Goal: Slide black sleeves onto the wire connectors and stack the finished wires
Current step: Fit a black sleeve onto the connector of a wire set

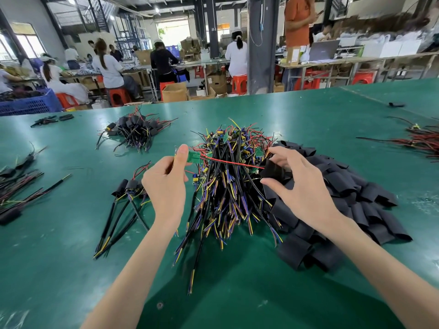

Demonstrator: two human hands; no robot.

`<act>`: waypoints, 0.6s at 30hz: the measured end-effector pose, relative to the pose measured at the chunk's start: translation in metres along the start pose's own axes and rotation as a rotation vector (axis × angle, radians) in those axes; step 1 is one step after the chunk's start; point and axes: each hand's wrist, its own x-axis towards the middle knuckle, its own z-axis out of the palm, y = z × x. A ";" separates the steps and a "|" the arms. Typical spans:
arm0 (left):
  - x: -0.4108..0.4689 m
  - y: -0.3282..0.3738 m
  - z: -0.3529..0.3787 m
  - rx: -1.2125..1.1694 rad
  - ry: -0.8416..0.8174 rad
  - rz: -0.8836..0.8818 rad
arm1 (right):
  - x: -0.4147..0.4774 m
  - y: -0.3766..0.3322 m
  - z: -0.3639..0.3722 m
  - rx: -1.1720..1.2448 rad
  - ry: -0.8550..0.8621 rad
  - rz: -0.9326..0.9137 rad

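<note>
A big heap of unsleeved wires with small green boards lies in the middle of the green table. My left hand pinches one small green board lifted from the heap, and its red wire stretches right. My right hand pinches a flat black sleeve at the red wire's far end. The pile of loose black sleeves spreads to the right. A few sleeved wires lie left of my left hand.
A larger stack of sleeved wires sits at the back left. More wire bundles lie at the left edge and far right. People work at benches beyond the table; a blue crate stands at the far left.
</note>
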 end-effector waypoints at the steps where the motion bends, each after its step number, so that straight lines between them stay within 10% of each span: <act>1: -0.001 0.001 0.000 -0.001 -0.016 0.011 | 0.000 0.001 0.000 -0.079 0.000 -0.027; 9: -0.021 0.012 0.011 -0.039 -0.196 0.093 | 0.000 0.002 0.002 -0.379 0.008 -0.159; 18: -0.021 0.018 0.012 -0.243 -0.295 -0.063 | 0.000 -0.003 -0.002 -0.183 -0.048 -0.020</act>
